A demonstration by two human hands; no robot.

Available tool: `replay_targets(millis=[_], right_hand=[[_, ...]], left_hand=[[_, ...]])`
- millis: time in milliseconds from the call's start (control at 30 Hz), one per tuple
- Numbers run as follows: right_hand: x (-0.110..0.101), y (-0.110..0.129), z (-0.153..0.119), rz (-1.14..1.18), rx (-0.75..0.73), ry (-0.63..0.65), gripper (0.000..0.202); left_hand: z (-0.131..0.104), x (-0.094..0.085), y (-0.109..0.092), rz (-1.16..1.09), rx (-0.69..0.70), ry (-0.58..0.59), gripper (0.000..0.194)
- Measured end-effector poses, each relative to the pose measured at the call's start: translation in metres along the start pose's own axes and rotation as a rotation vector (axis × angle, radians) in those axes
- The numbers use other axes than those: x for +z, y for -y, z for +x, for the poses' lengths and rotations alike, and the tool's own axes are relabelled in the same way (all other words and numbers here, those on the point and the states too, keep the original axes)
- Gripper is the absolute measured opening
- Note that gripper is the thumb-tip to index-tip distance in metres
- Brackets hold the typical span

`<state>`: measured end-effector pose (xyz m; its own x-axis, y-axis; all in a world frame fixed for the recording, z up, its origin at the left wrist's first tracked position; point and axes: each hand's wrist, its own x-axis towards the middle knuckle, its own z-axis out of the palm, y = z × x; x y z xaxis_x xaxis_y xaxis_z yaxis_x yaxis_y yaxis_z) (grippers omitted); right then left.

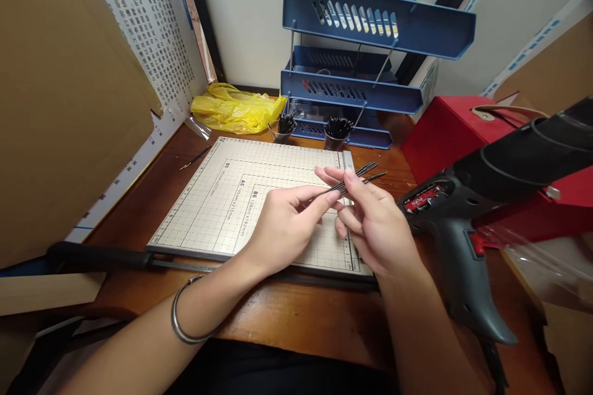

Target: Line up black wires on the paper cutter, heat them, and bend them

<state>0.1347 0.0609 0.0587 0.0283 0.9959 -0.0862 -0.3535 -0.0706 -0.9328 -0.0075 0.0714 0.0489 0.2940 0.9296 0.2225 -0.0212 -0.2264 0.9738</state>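
Several thin black sticks, perhaps wires or tubes (369,168), lie in a loose bundle between my two hands, over the right part of a gridded paper cutter board (199,197). My left hand (290,222) pinches the bundle's near end between thumb and fingers. Farther along, my right hand (375,216) grips the same bundle with its thumb on top, the other fingers curled below. The far ends of the sticks stick out past my right thumb. Their exact kind is too fine to make out.
Behind the board stand two small cups (334,141) of similar black sticks, a yellow plastic bag (238,110) and a blue tiered tray (352,89). A heat gun (463,241) and a red box (445,129) are at right. The cutter's black handle (97,256) extends left.
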Motion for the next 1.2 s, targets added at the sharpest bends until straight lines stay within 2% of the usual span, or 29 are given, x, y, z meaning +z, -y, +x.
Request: replay_targets(millis=[67,200,333,500,667,833,933,1100,1200], right_hand=[[0.001,-0.001,0.001,0.021,-0.004,-0.001,0.030],[0.004,-0.004,0.001,0.071,-0.015,0.004,0.034],[0.008,-0.005,0.000,0.109,-0.051,-0.050,0.031],[0.011,-0.005,-0.001,0.103,-0.079,-0.067,0.030],[0.012,-0.012,0.000,-0.009,-0.109,-0.079,0.040],[0.013,-0.017,0.000,-0.095,-0.097,-0.063,0.049],[0.013,-0.015,-0.002,-0.114,-0.045,-0.033,0.055],[0.007,-0.012,-0.005,-0.104,-0.013,0.169,0.062],[0.005,-0.009,-0.006,-0.102,0.014,0.195,0.065]], left_hand=[[0.001,0.002,-0.002,-0.111,-0.045,-0.026,0.014],[0.000,0.008,-0.002,-0.253,-0.084,-0.091,0.029],[-0.003,0.011,0.001,-0.307,-0.069,-0.068,0.033],[-0.005,0.012,0.001,-0.238,-0.031,-0.125,0.026],[-0.003,0.009,0.000,-0.202,-0.022,-0.188,0.023],[-0.002,0.007,0.000,-0.219,-0.040,-0.129,0.021],[-0.001,0.006,-0.003,-0.268,-0.069,-0.036,0.018],[-0.001,0.003,-0.007,-0.337,-0.123,0.147,0.016],[-0.001,0.002,-0.007,-0.359,-0.165,0.184,0.013]])
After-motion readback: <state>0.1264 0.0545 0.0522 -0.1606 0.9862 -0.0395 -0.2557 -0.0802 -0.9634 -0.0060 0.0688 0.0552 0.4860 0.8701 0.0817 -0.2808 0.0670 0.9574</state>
